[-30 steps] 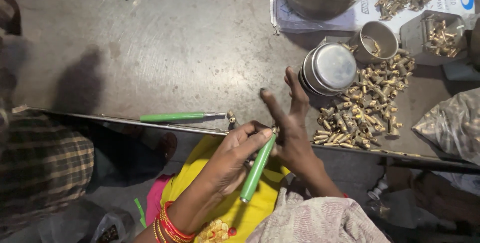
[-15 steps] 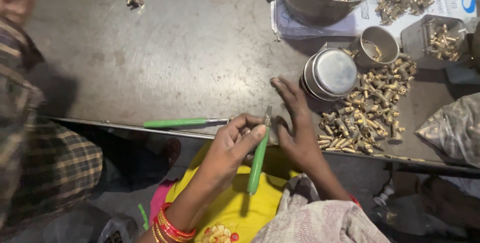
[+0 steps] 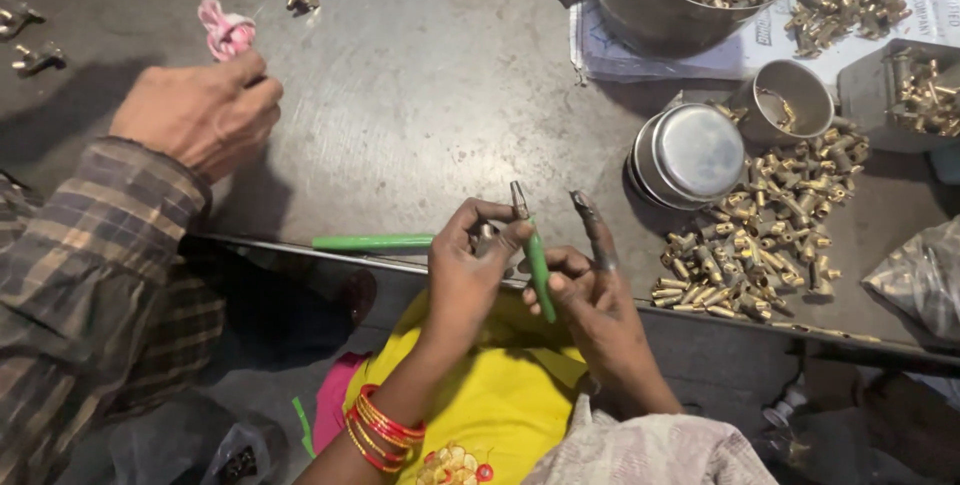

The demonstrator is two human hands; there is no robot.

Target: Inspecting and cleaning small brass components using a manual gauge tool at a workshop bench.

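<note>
A green-handled tool, metal tip up, is held at the near edge of the grey counter. The left hand is closed around it and a small metal part; the right hand pinches its lower end, forefinger raised. Brass fittings lie heaped just right; a co-worker's fist rests far left.
</note>
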